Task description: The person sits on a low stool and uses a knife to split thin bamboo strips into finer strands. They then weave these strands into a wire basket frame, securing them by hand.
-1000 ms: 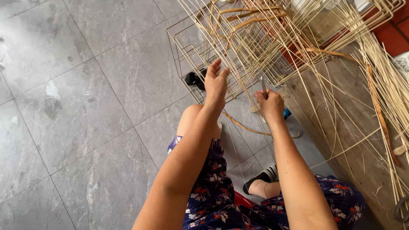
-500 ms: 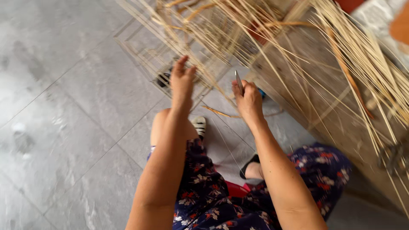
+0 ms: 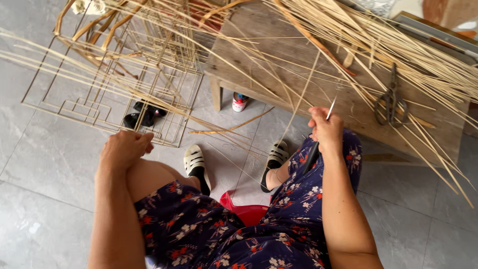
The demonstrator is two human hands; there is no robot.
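The right hand (image 3: 326,130) is clenched around a knife (image 3: 318,137), its thin blade pointing up and its dark handle running down below the fist, above the right knee. A thin cane strip (image 3: 298,107) passes just left of this hand, up toward the pile of cane strips (image 3: 398,45) on the wooden bench (image 3: 279,55). The left hand (image 3: 124,148) rests loosely on the left knee, grasping nothing. Scissors (image 3: 391,97) lie on the bench at the right. A woven frame (image 3: 124,65) stands far left.
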